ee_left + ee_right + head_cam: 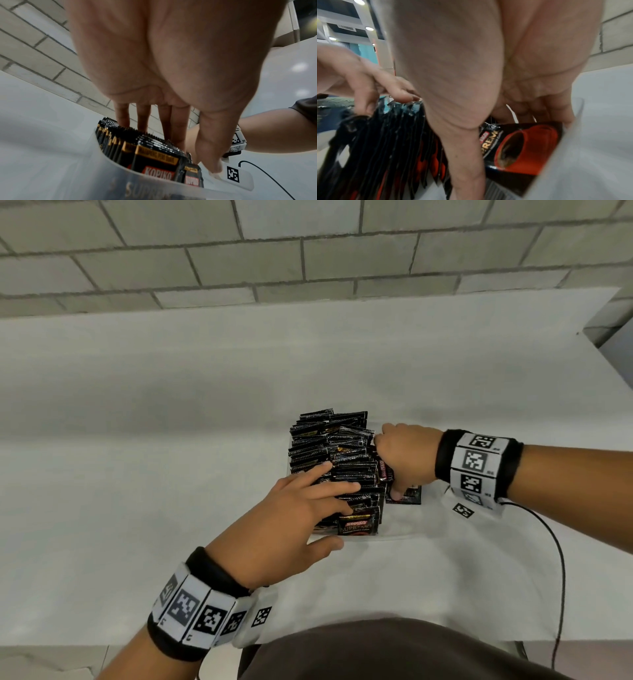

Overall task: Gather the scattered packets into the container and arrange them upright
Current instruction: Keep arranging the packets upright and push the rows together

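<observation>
A clear plastic container stands on the white table, packed with several black Kopiko packets standing upright in rows. My left hand lies over the near rows, straight fingers pressing on the packet tops and thumb at the container's front edge. My right hand is at the container's right side, fingers curled over the top edge of one packet printed with a red cup. Another packet lies flat just right of the container, under my right thumb.
The white table runs back to a grey brick wall, and its right edge is near. A black cable trails from my right wrist band across the table. My dark clothing fills the near edge.
</observation>
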`<state>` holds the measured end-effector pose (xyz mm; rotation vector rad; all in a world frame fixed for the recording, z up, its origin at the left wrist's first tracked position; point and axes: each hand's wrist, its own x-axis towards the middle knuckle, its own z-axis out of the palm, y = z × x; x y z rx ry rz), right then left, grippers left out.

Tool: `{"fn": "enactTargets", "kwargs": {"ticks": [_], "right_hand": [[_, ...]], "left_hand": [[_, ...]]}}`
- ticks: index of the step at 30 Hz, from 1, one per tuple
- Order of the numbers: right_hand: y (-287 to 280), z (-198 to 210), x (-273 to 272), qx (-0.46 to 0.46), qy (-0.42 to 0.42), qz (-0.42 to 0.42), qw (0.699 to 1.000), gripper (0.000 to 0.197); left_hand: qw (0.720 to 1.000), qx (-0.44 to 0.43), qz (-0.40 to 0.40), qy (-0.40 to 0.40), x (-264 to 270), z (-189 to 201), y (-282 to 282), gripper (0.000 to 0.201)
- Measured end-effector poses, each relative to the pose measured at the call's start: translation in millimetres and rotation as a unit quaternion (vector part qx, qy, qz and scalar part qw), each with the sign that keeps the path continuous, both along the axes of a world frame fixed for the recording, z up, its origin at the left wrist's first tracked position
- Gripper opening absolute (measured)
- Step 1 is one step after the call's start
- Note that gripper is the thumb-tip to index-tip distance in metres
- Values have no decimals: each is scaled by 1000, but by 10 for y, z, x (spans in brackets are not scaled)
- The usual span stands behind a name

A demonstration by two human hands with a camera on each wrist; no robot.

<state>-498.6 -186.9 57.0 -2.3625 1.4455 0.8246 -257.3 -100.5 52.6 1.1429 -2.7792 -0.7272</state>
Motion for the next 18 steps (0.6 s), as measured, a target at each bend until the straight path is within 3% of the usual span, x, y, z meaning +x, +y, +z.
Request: {"fn": "enactTargets", "kwargs": {"ticks": [7, 13, 18], "right_hand": [[-26, 34, 3, 42, -65, -38, 996, 55], [-84, 185, -79, -14, -58, -90, 994, 56], [-120, 393, -265, -59, -103, -129, 985, 57]], "left_hand": [[999, 19, 6, -28, -32, 37, -27, 41], [999, 22, 9, -33, -37, 45, -13, 43], [999, 19, 11, -35, -32, 68, 3, 44]]}}
